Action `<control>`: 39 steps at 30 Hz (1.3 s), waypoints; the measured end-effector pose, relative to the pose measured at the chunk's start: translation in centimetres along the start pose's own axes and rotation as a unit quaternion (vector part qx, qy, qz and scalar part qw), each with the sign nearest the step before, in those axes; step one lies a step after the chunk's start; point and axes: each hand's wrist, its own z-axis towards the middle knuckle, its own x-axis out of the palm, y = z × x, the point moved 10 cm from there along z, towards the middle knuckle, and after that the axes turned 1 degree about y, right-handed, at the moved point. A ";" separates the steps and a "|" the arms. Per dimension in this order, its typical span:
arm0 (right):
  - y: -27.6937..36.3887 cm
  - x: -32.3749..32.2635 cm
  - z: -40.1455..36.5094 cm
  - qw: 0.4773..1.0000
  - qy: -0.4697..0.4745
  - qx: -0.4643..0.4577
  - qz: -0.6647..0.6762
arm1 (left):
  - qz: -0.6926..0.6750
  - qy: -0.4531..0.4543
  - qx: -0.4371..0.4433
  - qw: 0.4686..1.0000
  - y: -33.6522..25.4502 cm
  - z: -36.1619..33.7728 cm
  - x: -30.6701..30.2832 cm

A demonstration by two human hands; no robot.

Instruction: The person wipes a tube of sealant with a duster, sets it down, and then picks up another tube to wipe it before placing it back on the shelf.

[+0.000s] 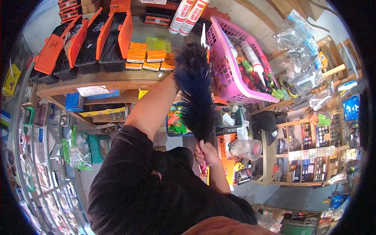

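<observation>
My right hand (207,153) is closed around the pinkish handle of a feather duster (196,94). The duster's dark, bushy feathers point up and away from me, over the counter's front edge. My left forearm (154,102) reaches forward to the counter. Feathers cover my left hand, so its fingers are hidden. Close to it, small orange-and-white boxes (155,55) are stacked on the counter. A pink plastic basket (231,84) holding tubes and bottles stands just right of the feathers. Two silicone sealant tubes (183,17) rest behind them.
Black bins with orange lids (49,55) line the counter (94,83) at the left. A clear plastic jar (246,149) lies by my right forearm. Wooden shelves (309,156) with small goods fill the right side. A glass-fronted case (47,176) stands at the left.
</observation>
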 end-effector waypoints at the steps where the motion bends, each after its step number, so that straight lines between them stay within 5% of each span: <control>1: 0.0 0.2 0.0 1.000 -0.002 0.001 0.001 | -0.168 0.045 -0.056 0.983 0.2 -0.5 1.2; 3: 0.6 -0.3 0.0 0.997 -0.046 -0.026 0.062 | -0.483 0.129 -0.160 0.851 -1.3 -2.1 4.4; 5: 0.6 0.1 0.1 0.997 -0.033 -0.024 0.061 | -0.445 0.067 -0.191 0.873 -0.3 -2.5 3.9; 7: 0.4 0.3 -0.1 0.998 -0.018 -0.021 0.060 | -0.519 0.233 -0.139 0.811 -1.1 -1.4 5.0; 8: 0.3 0.1 -0.2 0.999 -0.018 -0.019 0.036 | -0.446 -0.065 -0.227 0.863 -1.8 -5.2 3.3; 9: 0.2 0.1 -0.2 1.000 -0.017 -0.016 0.013 | -0.447 -0.065 -0.227 0.863 -0.5 -4.2 2.6; 11: 0.6 -0.1 0.0 0.998 -0.030 -0.029 0.041 | -0.582 0.270 -0.144 0.753 -2.2 -2.5 5.6; 12: 0.9 -0.3 -0.1 0.996 -0.044 -0.043 0.069 | -0.409 0.038 -0.177 0.894 -1.6 -3.5 3.8; 15: 0.8 0.0 -0.2 0.997 -0.026 -0.038 0.069 | -0.419 0.042 -0.190 0.887 -0.7 -3.1 3.6; 17: 0.5 0.1 -0.4 0.999 -0.015 -0.033 0.036 | -0.565 0.236 -0.172 0.772 -2.1 -2.4 5.8; 18: 0.3 0.3 -0.4 1.000 -0.003 -0.026 0.002 | -0.615 0.234 -0.224 0.719 -1.1 -3.6 5.0; 19: 0.3 0.3 -0.3 1.000 -0.003 -0.026 0.002 | -0.615 0.234 -0.224 0.719 -0.5 -3.2 5.2; 21: 0.4 -0.7 -0.2 0.997 -0.053 -0.046 0.041 | -0.445 0.102 -0.172 0.873 -1.0 -2.7 4.1; 23: 0.7 -0.3 -0.2 0.996 -0.053 -0.045 0.058 | -0.410 0.047 -0.175 0.894 -0.5 -2.9 3.3; 25: 0.7 -0.3 -0.3 0.995 -0.052 -0.044 0.074 | -0.401 0.014 -0.185 0.897 -1.5 -3.8 3.4; 27: 0.2 0.1 -0.4 0.999 -0.022 -0.031 0.008 | -0.516 0.112 -0.175 0.831 -0.9 -2.6 4.1; 31: 0.1 -0.4 -0.2 0.998 -0.050 -0.029 0.020 | -0.419 0.058 -0.158 0.892 -2.0 -3.6 3.9; 35: 0.3 0.1 -0.2 0.998 -0.033 -0.034 0.041 | -0.430 0.059 -0.174 0.884 -1.5 -3.6 4.2; 36: 0.0 0.3 -0.2 1.000 -0.019 -0.022 0.010 | -0.574 0.309 -0.123 0.748 -4.7 -4.4 6.7; 37: -0.1 0.3 -0.1 1.000 -0.017 -0.020 0.010 | -0.574 0.307 -0.122 0.749 -3.3 -3.8 6.1; 39: 0.0 -0.4 0.1 0.999 -0.040 -0.035 0.007 | -0.326 0.035 -0.125 0.937 -1.4 -3.4 2.8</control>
